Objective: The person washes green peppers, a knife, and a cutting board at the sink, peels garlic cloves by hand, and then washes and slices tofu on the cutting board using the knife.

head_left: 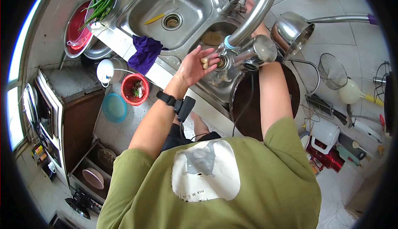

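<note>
My left hand (197,64) is palm up over the smaller sink basin (198,42), fingers extended, with peeled garlic cloves (205,62) lying in it. Beside its fingertips is the basin's drain (222,63), and pale scraps (219,79) lie on the basin floor. My right arm reaches past the metal faucet (265,7). Only part of my right hand (250,4) shows behind the faucet, near its handle; the fingers are hidden. The faucet's wide spout end (264,48) covers part of the right forearm.
A yellow-handled knife (155,18) lies in the larger basin (141,11). A purple cloth (144,54) hangs over the counter edge. Green chilies (102,1) fill a container at left. Below stands a red bin (135,89). A metal ladle pot (292,34) hangs at right.
</note>
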`<state>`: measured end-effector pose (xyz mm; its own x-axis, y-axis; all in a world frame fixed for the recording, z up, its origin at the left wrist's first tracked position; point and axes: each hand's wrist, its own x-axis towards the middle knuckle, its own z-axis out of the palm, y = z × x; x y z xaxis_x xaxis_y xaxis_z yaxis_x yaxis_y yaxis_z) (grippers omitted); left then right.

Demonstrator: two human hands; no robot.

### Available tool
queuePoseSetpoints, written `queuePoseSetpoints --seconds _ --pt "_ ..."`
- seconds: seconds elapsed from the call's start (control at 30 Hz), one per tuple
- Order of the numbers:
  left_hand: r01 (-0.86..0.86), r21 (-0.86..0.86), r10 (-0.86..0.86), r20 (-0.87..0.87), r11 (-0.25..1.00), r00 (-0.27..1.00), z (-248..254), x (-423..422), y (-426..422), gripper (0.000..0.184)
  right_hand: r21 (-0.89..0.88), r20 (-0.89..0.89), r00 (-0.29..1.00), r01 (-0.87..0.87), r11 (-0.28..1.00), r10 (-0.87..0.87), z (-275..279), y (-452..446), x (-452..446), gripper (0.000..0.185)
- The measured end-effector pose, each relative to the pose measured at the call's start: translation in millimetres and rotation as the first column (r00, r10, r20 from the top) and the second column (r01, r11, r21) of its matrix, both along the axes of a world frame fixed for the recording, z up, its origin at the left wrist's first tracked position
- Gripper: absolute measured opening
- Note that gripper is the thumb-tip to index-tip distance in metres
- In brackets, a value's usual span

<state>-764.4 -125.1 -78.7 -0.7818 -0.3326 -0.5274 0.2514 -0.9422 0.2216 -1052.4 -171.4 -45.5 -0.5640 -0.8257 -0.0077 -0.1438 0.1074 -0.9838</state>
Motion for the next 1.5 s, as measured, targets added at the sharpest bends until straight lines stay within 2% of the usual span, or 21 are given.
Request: queuePoseSetpoints --seconds 0.03,0.13,0.2,0.23,0.3,0.33,0.4,0.5,0.53,0.57,0.6,0.63,0.67,0.7,0.77,0.97,1.1,1.23,1.3,1.37,1.5 --pt "-0.002 0.000 0.002 -0.002 1.000 1.000 -2 0 -2 0.054 -0.019 -0.053 0.999 -0.004 1.000 0.003 -7 12 0 0.046" --pt "-0.030 0.049 0.030 -0.007 0.998 1.000 -10 -7 1 0.052 -0.146 0.230 0.949 -0.184 0.972 0.214 -36 82 43 0.044" --pt "-0.007 -0.211 0.057 0.232 0.978 0.971 -18 -23 11 0.062 -0.020 0.485 0.862 -0.159 0.987 0.148 -20 128 122 0.037" --pt "0.040 -0.329 0.028 0.197 0.944 0.980 -25 -28 21 0.058 0.253 0.686 0.715 -0.056 0.966 -0.138 -37 142 143 0.033" --pt "0.283 -0.427 -0.166 0.290 0.859 0.942 9 -34 38 0.050 0.317 0.788 0.550 0.025 0.948 -0.278 -47 159 151 0.029" --pt "0.277 -0.483 -0.129 0.316 0.831 0.940 22 -37 48 0.039 0.312 0.785 0.550 0.046 0.949 -0.285 -59 169 144 0.029" --pt "0.206 -0.509 -0.086 0.249 0.836 0.965 21 -40 61 0.035 0.246 0.943 0.203 0.107 0.963 -0.263 -82 180 131 0.017" --pt "0.098 -0.498 -0.031 0.142 0.862 0.989 24 -33 68 0.033 0.275 0.923 0.264 0.060 0.959 -0.281 -74 199 126 0.015" --pt "0.102 -0.465 -0.021 0.177 0.879 0.984 28 -30 71 0.033 0.238 0.845 0.473 0.085 0.967 -0.250 -51 205 127 0.015" --pt "0.098 -0.434 -0.003 0.216 0.896 0.976 32 -25 72 0.034 0.191 0.710 0.696 -0.042 0.981 -0.109 -38 217 119 0.019" --pt "0.210 -0.521 -0.019 0.348 0.827 0.937 31 -19 71 0.036 0.252 0.573 0.814 -0.057 0.966 -0.101 -18 224 116 0.023" --pt "0.310 -0.536 -0.015 0.485 0.785 0.874 33 -16 71 0.036 0.263 0.380 0.925 -0.097 0.960 -0.011 -19 235 108 0.023" --pt "0.426 -0.596 0.032 0.605 0.680 0.795 27 -13 72 0.033 0.352 0.009 0.986 -0.161 0.922 0.169 -28 251 90 0.021" --pt "0.482 -0.663 0.097 0.639 0.574 0.763 15 -7 71 0.033 0.348 -0.482 0.820 -0.142 0.927 0.307 -2 264 86 0.018" --pt "0.479 -0.695 0.146 0.635 0.536 0.759 5 0 69 0.032 0.379 -0.621 0.683 -0.169 0.910 0.385 8 294 75 0.021" --pt "0.533 -0.695 0.224 0.686 0.482 0.693 36 31 48 0.035 0.543 -0.758 0.398 -0.056 0.838 0.518 48 340 77 0.034" --pt "0.554 -0.742 0.302 0.664 0.377 0.684 47 53 16 0.036 0.573 -0.764 0.362 0.001 0.819 0.534 64 338 92 0.038" --pt "0.332 -0.846 0.412 0.502 0.417 0.761 62 95 -29 0.026 0.529 -0.774 0.426 0.025 0.848 0.469 85 296 130 0.030" --pt "0.186 -0.914 0.525 0.364 0.361 0.769 52 130 -64 0.026 0.574 -0.664 0.592 0.011 0.819 0.457 90 255 163 0.019" --pt "0.161 -0.906 0.609 0.387 0.392 0.693 55 177 -105 0.025 0.486 -0.654 0.607 -0.119 0.866 0.451 78 206 205 0.009" --pt "-0.038 -0.900 0.793 0.362 0.434 0.490 33 290 -199 0.024 0.457 -0.603 0.584 -0.306 0.836 0.543 63 81 312 0.012"
